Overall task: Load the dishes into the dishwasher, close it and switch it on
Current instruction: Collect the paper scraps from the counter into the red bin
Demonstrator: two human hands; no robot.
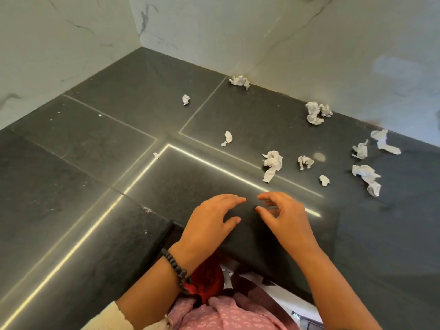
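No dishes and no dishwasher are in view. I look down at a dark stone countertop (pixel 100 163) in a corner. My left hand (pixel 209 222), with a dark bead bracelet on its wrist, hovers over the counter's front edge with fingers relaxed and slightly spread, holding nothing. My right hand (pixel 283 220) is beside it, fingers loosely curled with thumb and forefinger apart, also holding nothing. The fingertips of both hands nearly meet above the counter.
Several crumpled white paper scraps (pixel 272 164) lie scattered over the right half of the counter, some against the marbled white wall (pixel 309 44). Bright light lines run across the surface. Below the counter edge I see something red (pixel 207 279) and pink patterned clothing (pixel 221 315).
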